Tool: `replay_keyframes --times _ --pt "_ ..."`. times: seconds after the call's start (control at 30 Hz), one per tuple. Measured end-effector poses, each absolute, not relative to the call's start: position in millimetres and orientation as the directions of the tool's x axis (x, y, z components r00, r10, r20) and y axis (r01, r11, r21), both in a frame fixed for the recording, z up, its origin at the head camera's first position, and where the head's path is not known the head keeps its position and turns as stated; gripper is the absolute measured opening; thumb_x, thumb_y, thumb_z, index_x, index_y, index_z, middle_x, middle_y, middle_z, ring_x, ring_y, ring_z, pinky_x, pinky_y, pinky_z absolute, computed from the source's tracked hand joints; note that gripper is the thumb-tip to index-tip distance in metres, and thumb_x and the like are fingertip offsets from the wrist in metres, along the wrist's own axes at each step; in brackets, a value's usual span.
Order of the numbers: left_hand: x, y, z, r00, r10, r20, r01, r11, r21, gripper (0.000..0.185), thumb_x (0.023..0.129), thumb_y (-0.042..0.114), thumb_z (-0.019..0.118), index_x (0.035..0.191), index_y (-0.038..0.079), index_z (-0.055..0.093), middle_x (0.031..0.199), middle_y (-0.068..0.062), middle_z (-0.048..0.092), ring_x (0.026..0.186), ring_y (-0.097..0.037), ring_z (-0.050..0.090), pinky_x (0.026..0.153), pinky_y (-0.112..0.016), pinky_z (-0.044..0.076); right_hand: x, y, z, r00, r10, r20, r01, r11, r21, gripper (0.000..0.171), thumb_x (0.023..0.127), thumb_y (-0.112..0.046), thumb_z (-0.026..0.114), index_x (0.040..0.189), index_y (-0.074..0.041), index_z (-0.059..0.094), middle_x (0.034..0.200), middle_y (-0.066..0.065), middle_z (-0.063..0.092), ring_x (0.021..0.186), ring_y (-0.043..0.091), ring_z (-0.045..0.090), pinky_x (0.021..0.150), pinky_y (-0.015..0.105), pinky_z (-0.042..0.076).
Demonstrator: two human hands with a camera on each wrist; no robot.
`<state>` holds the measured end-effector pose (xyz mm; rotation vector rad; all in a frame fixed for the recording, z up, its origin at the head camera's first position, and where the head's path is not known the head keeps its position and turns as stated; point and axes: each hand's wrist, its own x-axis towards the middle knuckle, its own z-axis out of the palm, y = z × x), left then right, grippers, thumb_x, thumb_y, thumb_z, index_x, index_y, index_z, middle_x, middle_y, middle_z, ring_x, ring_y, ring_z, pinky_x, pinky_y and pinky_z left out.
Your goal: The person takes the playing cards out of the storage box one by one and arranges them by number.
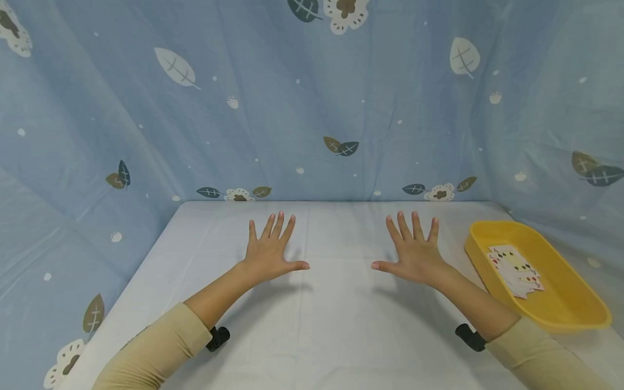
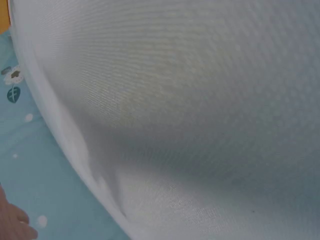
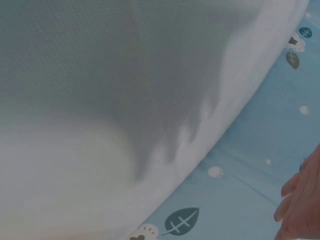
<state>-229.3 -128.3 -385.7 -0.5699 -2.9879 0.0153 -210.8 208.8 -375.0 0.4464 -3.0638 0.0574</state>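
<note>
Both hands hover over a white table (image 1: 336,325) in the head view, palms down and fingers spread. My left hand (image 1: 268,254) is left of the middle with its thumb pointing inward; it holds nothing. Opposite it, my right hand (image 1: 414,257) mirrors that pose, also holding nothing. To the right of the right hand stands a yellow tray (image 1: 575,295), with several playing cards (image 1: 514,271) lying loosely overlapped inside. In the left wrist view only part of the left hand (image 2: 15,222) shows at the lower left corner. Part of the right hand (image 3: 302,205) appears at the lower right in its wrist view.
A blue curtain (image 1: 273,119) printed with leaves and flowers hangs behind the table and along its sides. Black straps with small devices sit at the left wrist (image 1: 218,338) and right wrist (image 1: 470,337). Soft shadows of the arms fall on the tabletop.
</note>
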Motion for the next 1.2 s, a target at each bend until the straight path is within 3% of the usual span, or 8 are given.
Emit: replay_keyframes --times 0.33,0.5,0.67,0.97,1.2 --pt "-228 -130 -388 -0.928 0.362 0.086 0.362 0.932 -0.015 0.113 0.071 0.087 0.039 0.153 0.021 -0.001 0.158 -0.012 0.000 0.145 -0.030 0.000 0.108 -0.067 -0.004 -207 211 -371 -0.956 -0.289 0.052 -0.289 0.957 -0.006 0.111 0.077 -0.075 0.051 0.152 -0.007 0.006 0.156 0.023 -0.003 0.139 0.044 -0.019 0.096 0.063 -0.030" --pt "-228 -130 -386 -0.926 0.365 0.096 0.364 0.931 -0.026 0.112 0.072 0.087 0.038 0.153 0.021 -0.002 0.158 -0.011 0.000 0.145 -0.030 0.000 0.108 -0.067 -0.003 -205 213 -368 -0.957 -0.286 0.057 -0.286 0.958 0.004 0.111 0.077 -0.078 0.048 0.152 -0.007 0.006 0.156 0.023 -0.002 0.139 0.045 -0.017 0.099 0.068 -0.024" --pt "-226 -121 -381 -0.923 0.375 0.085 0.375 0.927 -0.009 0.111 0.073 0.085 0.042 0.153 0.020 -0.001 0.158 -0.012 -0.001 0.145 -0.031 -0.001 0.108 -0.067 -0.004 -200 219 -365 -0.961 -0.273 0.052 -0.275 0.961 -0.030 0.113 0.076 -0.080 0.045 0.152 -0.007 0.006 0.155 0.025 -0.003 0.139 0.047 -0.016 0.097 0.065 -0.027" --pt "-227 -101 -371 -0.911 0.408 0.065 0.404 0.912 -0.065 0.111 0.071 0.089 0.033 0.151 0.025 -0.009 0.157 -0.009 -0.008 0.145 -0.028 -0.006 0.109 -0.066 -0.004 -195 233 -364 -0.967 -0.248 0.054 -0.250 0.968 -0.033 0.111 0.077 -0.076 0.050 0.152 -0.006 0.005 0.155 0.026 -0.002 0.138 0.049 -0.014 0.097 0.066 -0.026" --pt "-225 -99 -368 -0.910 0.407 0.079 0.404 0.913 -0.056 0.113 0.070 0.090 0.035 0.152 0.023 -0.005 0.157 -0.009 -0.008 0.145 -0.028 -0.005 0.109 -0.066 -0.003 -195 237 -359 -0.971 -0.234 0.050 -0.235 0.972 -0.004 0.116 0.074 -0.084 0.043 0.152 -0.006 0.005 0.154 0.027 -0.002 0.138 0.050 -0.013 0.094 0.062 -0.032"
